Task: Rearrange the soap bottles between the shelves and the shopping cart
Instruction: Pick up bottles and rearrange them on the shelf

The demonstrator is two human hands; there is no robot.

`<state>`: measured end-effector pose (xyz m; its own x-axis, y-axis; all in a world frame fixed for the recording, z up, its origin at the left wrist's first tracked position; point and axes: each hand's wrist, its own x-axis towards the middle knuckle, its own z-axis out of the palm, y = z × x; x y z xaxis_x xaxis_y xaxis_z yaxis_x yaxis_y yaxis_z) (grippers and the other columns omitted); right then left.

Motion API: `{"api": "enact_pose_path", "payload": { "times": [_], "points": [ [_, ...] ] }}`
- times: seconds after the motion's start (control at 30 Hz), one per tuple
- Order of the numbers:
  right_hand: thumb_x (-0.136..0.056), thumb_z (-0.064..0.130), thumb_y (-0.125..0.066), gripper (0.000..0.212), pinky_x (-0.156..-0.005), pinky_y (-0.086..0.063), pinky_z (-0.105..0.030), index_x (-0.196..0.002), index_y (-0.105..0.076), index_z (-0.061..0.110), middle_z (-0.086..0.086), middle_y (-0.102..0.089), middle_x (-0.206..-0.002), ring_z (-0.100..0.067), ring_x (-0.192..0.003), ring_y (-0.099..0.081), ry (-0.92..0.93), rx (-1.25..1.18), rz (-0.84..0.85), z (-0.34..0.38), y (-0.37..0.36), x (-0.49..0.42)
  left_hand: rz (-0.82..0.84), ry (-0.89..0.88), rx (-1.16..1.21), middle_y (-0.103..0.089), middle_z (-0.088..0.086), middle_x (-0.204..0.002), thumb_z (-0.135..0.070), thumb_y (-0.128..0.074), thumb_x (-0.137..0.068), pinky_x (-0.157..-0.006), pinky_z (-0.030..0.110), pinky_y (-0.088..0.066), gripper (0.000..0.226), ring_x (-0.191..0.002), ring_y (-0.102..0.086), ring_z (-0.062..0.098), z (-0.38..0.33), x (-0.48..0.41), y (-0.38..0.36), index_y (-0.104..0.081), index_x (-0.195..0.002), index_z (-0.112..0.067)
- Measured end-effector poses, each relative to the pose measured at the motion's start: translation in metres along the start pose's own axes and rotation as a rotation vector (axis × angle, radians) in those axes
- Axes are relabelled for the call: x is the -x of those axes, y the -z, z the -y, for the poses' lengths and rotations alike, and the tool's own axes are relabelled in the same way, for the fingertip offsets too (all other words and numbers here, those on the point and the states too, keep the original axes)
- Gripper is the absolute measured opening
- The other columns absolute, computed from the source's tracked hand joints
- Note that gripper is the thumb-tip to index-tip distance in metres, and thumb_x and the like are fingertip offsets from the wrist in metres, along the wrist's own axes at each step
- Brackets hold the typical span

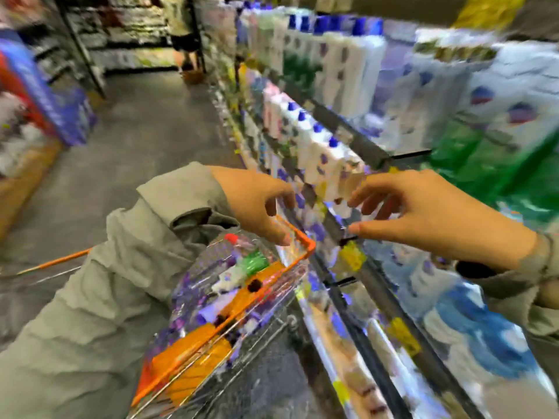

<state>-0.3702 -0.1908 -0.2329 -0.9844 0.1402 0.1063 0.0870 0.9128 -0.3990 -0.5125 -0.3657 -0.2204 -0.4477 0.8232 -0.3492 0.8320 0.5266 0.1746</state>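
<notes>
While labels on soap bottles (317,152) blur unreadable, left hand (260,204), right hand (423,213): grip loose, empty.

Store aisle, heavily motion-blurred; the floor (157,125) is recorded as grey, smooth and dull. The aisle is bounded on the right by long shelves (357,137) whose dark front rails are fitted with yellow price tags (352,255), and on the left by a stacked display (39,95) in blue, red and white, set on a wood-coloured base. At the far end a dark-framed rack (127,34) is placed across the aisle; its contents cannot be resolved.
</notes>
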Motion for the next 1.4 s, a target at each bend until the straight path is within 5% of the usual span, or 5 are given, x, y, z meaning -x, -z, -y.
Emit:
{"api": "enact_pose_path", "payload": {
  "times": [0.17, 0.6, 0.83, 1.2, 1.4],
  "points": [
    [-0.069, 0.042, -0.075, 0.025, -0.068, -0.044, -0.015, -0.089, -0.062, 0.033, 0.012, -0.064, -0.080, 0.000, -0.073, -0.061, 0.074, -0.048, 0.121, 0.040, -0.066, -0.065, 0.071, 0.162, 0.090, -0.056, -0.001, -0.119, -0.049, -0.068, -0.077, -0.082, 0.023, -0.044, 0.062, -0.089, -0.056, 0.013, 0.098, 0.022, -0.028, -0.044, -0.130, -0.027],
    [-0.074, 0.034, -0.078, 0.033, -0.073, -0.048, -0.033, -0.102, -0.064, 0.023, 0.002, -0.062, -0.091, -0.014, -0.078, -0.061, 0.155, -0.068, 0.464, 0.062, -0.214, -0.153, 0.173, 0.377, 0.286, -0.057, 0.002, -0.119, -0.044, -0.070, -0.080, -0.083, 0.023, -0.041, 0.061, -0.094, -0.053, 0.017, 0.218, 0.051, -0.138, -0.045, -0.130, -0.020],
    [-0.076, 0.029, -0.076, 0.040, -0.077, -0.046, -0.036, -0.112, -0.060, 0.020, -0.002, -0.062, -0.104, -0.014, -0.082, -0.051, 0.135, 0.048, 0.546, 0.019, -0.297, -0.196, -0.149, 0.473, 0.414, -0.061, -0.001, -0.110, -0.037, -0.069, -0.082, -0.087, 0.038, -0.047, 0.042, -0.099, -0.056, 0.019, 0.253, 0.028, -0.219, -0.054, -0.118, -0.022],
    [-0.074, 0.028, -0.074, 0.048, -0.084, -0.050, -0.042, -0.118, -0.055, 0.026, 0.001, -0.054, -0.119, -0.022, -0.104, -0.056, 0.105, 0.132, 0.782, -0.048, -0.428, -0.257, 0.164, 0.662, 0.513, -0.043, -0.001, -0.132, -0.042, -0.061, -0.086, -0.096, 0.041, -0.044, 0.049, -0.122, -0.048, 0.025, 0.278, -0.078, -0.324, -0.044, -0.130, -0.027],
    [-0.080, 0.030, -0.069, 0.058, -0.092, -0.047, -0.040, -0.132, -0.042, 0.025, -0.005, -0.040, -0.131, -0.027, -0.124, -0.042, 0.156, 0.306, 0.890, -0.080, -0.489, -0.272, 0.267, 0.672, 0.519, -0.038, 0.005, -0.136, -0.038, -0.060, -0.087, -0.096, 0.041, -0.044, 0.056, -0.124, -0.045, 0.030, 0.283, -0.129, -0.382, -0.038, -0.136, -0.022]
  ]
}}
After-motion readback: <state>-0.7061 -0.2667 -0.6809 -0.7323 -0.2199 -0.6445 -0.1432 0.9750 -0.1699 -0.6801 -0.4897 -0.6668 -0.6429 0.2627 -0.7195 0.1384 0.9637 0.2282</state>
